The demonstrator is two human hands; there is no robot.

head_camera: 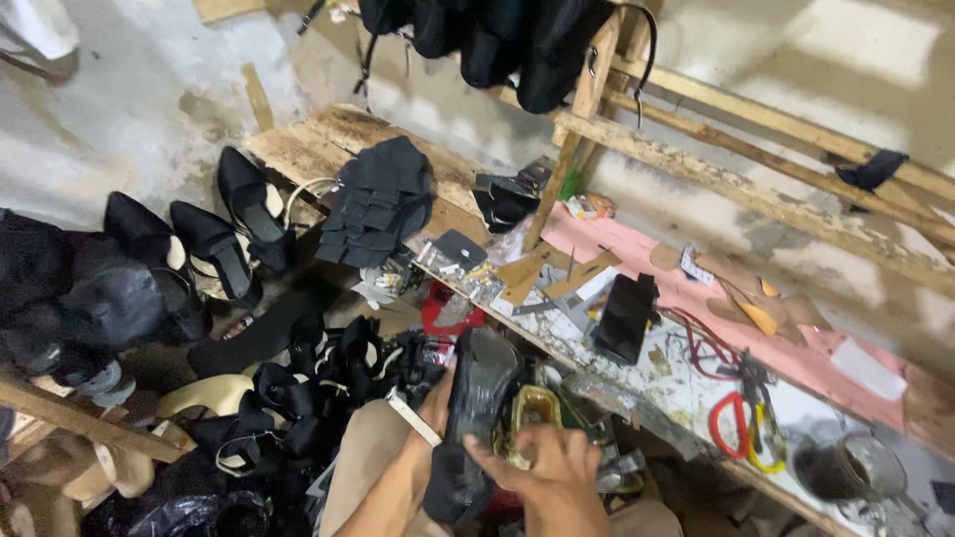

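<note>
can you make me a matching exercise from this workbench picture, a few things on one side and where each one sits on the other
Things:
1. dark shoe
2. scissors with red and yellow handles
3. stack of black cut pieces
4. black phone-like slab

Places:
A. piled at the far left end of the wooden bench
B. flat in the middle of the bench, beside thin tan cut-outs
C. held between the left hand and right hand
D. at the near right end of the bench, next to a glass jar

Pairs: 1-C, 2-D, 3-A, 4-B
</note>
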